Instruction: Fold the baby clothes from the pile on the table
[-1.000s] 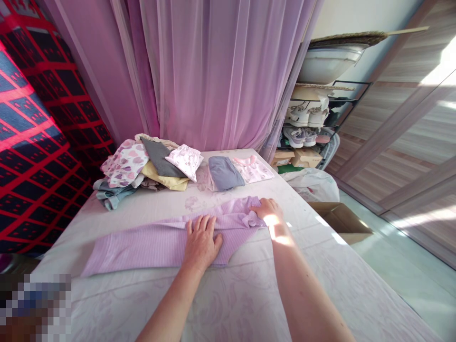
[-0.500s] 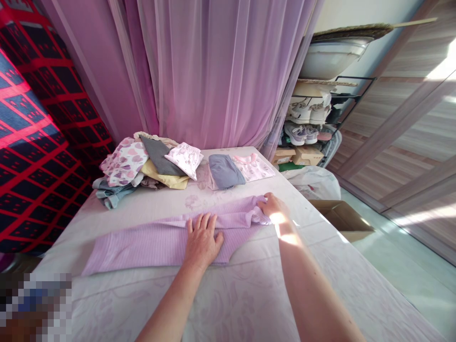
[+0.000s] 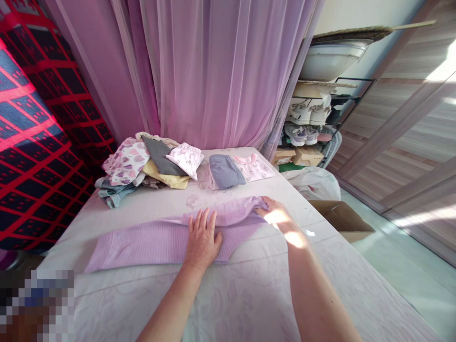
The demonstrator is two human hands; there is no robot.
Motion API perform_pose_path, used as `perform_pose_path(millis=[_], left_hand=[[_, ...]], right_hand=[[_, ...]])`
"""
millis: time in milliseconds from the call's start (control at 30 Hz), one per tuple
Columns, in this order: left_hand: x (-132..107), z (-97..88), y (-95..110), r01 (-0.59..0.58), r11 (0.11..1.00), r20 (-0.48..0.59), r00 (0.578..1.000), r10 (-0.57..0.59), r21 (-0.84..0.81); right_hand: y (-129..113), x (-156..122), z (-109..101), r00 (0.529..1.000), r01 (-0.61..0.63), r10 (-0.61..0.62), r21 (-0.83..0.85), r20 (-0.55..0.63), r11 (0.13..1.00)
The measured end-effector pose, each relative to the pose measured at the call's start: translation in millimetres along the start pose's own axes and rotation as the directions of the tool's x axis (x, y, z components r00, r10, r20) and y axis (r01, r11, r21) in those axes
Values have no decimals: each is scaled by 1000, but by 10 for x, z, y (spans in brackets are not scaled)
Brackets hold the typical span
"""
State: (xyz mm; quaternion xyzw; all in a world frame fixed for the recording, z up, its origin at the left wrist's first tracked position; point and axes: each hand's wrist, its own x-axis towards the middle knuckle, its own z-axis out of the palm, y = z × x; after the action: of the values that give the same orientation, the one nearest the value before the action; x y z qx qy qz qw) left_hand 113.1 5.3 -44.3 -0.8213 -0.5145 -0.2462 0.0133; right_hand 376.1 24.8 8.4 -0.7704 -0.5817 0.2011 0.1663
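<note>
head view | I read left hand point(image 3: 201, 242) open, palm flat, pinning lilac ribbed garment point(image 3: 149, 247) to pale patterned cover point(image 3: 245, 304) | right hand point(image 3: 273, 213) grasping garment's bunched end, holding fold | folded clothes point(image 3: 160, 164) beyond both hands

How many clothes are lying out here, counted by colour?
Lilac: 1, ribbed garment
Pink and white: 3, heart-print piece, white print piece, pink-collared top
Grey: 2, dark grey piece, blue-grey piece
Yellow: 1, yellow piece
Denim blue: 1, denim piece
Total: 8, excluding unclear beige edges
</note>
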Motion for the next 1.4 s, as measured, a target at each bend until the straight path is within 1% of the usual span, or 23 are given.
perform_pose_path(millis=[67, 133, 200, 267, 333, 367, 400, 433, 467, 500, 533, 567, 600, 667, 733, 900, 1033, 1133, 1200, 1267, 1300, 1400], left_hand=[[-19, -2, -15, -30, 999, -103, 994, 28, -21], [-29, -14, -29, -40, 997, -142, 989, 30, -62], [-26, -32, -31, -15, 996, -108, 994, 5, -91], [-12, -47, -18, 40, 996, -33, 999, -43, -76], [8, -54, 4, 89, 996, 43, 995, -88, -22], [17, -53, 14, 105, 994, 78, 991, -105, 9], [25, -51, 22, 115, 993, 113, 987, -118, 35], [31, -48, 28, 123, 991, 145, 981, -130, 55], [37, -45, 30, 130, 989, 178, 974, -141, 69], [41, -44, 30, 138, 987, 206, 967, -151, 78], [45, -44, 29, 144, 986, 228, 960, -160, 84], [49, -46, 26, 150, 985, 245, 955, -168, 90], [53, -48, 24, 153, 984, 256, 951, -173, 96], [62, -54, 22, 157, 981, 271, 945, -181, 110], [72, -59, 24, 160, 980, 279, 942, -188, 121], [75, -55, 31, 156, 980, 283, 941, -186, 123], [73, -41, 31, 148, 982, 264, 949, -175, 119], [64, -59, -7, 128, 986, 281, 947, -154, 111], [33, -100, -68, 88, 991, 308, 944, -116, 102], [-25, -163, -153, 61, 991, 313, 945, -95, 117], [-61, -201, -201, 58, 989, 305, 947, -97, 135], [-167, -320, -362, 85, 973, 273, 951, -143, 213]], right_hand=[[-45, 88, 70, 985, -117, 109, -56, -135, 992], [-93, 140, 142, 970, -178, 161, -83, -180, 981], [-127, 147, 205, 965, -201, 178, -108, -194, 974], [-148, 117, 253, 960, -209, 174, -149, -221, 967], [-175, 65, 289, 946, -204, 143, -191, -292, 960], [-200, 35, 311, 933, -187, 108, -206, -344, 961], [-237, 5, 340, 918, -143, 47, -218, -393, 966], [-287, -25, 380, 905, -61, -46, -234, -423, 970], [-348, -54, 432, 892, 56, -163, -254, -421, 965], [-416, -82, 496, 876, 192, -290, -273, -386, 943], [-486, -108, 569, 859, 329, -410, -282, -307, 901], [-551, -131, 646, 848, 422, -484, -275, -218, 864], [-607, -152, 721, 849, 464, -510, -268, -136, 844], [-678, -186, 841, 887, 431, -460, -275, -46, 859], [-698, -210, 900, 924, 357, -381, -294, -26, 887], [-667, -259, 870, 960, 253, -277, -323, -32, 912], [-641, -296, 892, 981, 135, -172, -330, -88, 934], [-614, -306, 912, 979, 45, -107, -326, -173, 944], [-579, -298, 866, 972, 45, -112, -302, -206, 952], [-522, -271, 749, 963, 48, -115, -264, -243, 963], [-486, -251, 668, 955, 32, -103, -249, -279, 968], [-371, -157, 395, 910, -105, 1, -228, -416, 968]])
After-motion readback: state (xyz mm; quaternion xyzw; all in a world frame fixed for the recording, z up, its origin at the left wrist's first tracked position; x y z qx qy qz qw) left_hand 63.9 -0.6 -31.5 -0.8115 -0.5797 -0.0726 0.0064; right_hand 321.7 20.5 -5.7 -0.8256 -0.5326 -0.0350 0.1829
